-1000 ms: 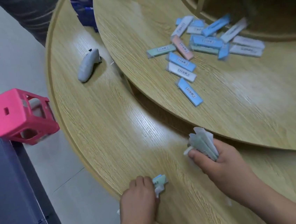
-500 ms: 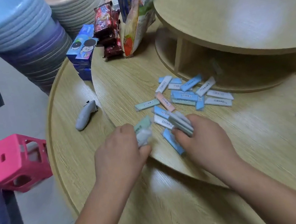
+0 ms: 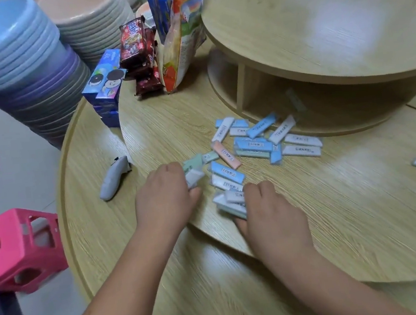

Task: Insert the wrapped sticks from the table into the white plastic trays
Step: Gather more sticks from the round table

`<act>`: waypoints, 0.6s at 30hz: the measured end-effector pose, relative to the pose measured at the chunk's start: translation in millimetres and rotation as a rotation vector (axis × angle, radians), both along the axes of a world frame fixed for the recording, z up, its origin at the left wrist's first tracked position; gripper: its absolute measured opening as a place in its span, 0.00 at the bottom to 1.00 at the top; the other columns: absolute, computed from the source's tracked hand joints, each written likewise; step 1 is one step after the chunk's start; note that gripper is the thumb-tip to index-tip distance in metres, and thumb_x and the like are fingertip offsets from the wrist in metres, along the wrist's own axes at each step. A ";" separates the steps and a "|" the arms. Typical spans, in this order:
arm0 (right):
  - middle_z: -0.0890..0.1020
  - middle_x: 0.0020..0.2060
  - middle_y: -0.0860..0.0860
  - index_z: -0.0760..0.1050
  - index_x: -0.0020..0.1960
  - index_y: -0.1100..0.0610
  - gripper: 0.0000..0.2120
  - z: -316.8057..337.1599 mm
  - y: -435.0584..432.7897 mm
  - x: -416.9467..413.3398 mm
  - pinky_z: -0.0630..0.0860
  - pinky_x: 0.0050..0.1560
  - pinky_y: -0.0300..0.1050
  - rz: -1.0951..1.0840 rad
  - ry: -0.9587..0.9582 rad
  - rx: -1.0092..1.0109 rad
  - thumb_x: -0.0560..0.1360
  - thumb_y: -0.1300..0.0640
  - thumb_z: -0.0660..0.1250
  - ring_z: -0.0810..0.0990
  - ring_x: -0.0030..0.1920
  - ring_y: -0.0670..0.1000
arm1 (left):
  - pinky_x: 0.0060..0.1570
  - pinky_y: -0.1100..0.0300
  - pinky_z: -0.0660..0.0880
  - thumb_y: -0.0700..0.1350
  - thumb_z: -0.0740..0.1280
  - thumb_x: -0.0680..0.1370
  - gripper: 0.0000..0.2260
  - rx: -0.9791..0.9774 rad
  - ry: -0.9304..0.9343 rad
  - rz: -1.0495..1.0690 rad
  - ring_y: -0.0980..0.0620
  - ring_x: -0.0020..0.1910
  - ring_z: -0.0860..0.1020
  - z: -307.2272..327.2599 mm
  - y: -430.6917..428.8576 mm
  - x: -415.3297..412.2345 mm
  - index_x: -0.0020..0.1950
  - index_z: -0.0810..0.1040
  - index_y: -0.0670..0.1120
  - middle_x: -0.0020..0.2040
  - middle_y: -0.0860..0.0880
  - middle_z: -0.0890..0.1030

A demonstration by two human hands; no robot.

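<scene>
Gathering under way: the left hand (image 3: 166,200) is clutching several pastel paper-wrapped sticks (image 3: 194,176) and the right hand (image 3: 271,212) is gripping more, beside the loose pile lying on the round wooden counter (image 3: 347,194). The next move is likely calling for the white plastic trays, which are out of view.

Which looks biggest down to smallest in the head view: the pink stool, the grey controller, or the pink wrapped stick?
1. pink stool, clearly largest, though it is also nearest the camera
2. grey controller
3. pink wrapped stick
</scene>
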State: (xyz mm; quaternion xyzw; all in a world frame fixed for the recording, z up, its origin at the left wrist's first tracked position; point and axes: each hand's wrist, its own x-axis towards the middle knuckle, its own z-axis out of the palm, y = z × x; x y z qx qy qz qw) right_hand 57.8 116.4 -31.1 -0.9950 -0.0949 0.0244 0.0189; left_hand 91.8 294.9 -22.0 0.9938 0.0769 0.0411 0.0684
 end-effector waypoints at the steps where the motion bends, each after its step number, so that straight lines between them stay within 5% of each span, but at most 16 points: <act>1: 0.75 0.46 0.49 0.73 0.57 0.52 0.26 1.4 0.1 0.5 0.53 0.25 0.41 0.002 -0.016 0.005 0.70 0.33 0.67 0.78 0.37 0.49 | 0.36 0.55 0.61 0.54 0.65 0.72 0.13 0.006 -0.003 -0.007 0.45 0.44 0.73 1.9 -0.9 2.9 0.44 0.64 0.49 0.41 0.51 0.67; 4: 0.73 0.50 0.49 0.69 0.58 0.51 0.28 -1.1 -3.0 4.3 0.61 0.29 0.43 0.046 0.014 0.016 0.72 0.30 0.61 0.79 0.41 0.50 | 0.36 0.55 0.61 0.55 0.64 0.72 0.13 0.008 0.002 -0.065 0.45 0.47 0.74 4.7 -5.7 9.9 0.46 0.65 0.49 0.43 0.51 0.68; 9: 0.73 0.50 0.47 0.67 0.57 0.48 0.21 4.7 -26.9 18.9 0.59 0.32 0.45 0.122 0.112 0.011 0.73 0.36 0.64 0.79 0.45 0.51 | 0.39 0.56 0.64 0.58 0.66 0.73 0.19 0.074 0.092 -0.290 0.48 0.55 0.74 -0.2 -20.6 14.2 0.58 0.71 0.48 0.54 0.50 0.74; 18: 0.73 0.48 0.46 0.69 0.53 0.48 0.16 18.1 -82.6 38.0 0.62 0.31 0.44 0.191 0.179 -0.062 0.71 0.41 0.66 0.78 0.43 0.52 | 0.31 0.59 0.57 0.59 0.67 0.71 0.19 0.247 0.084 -0.558 0.50 0.53 0.75 -7.8 -34.0 17.3 0.57 0.76 0.51 0.51 0.52 0.75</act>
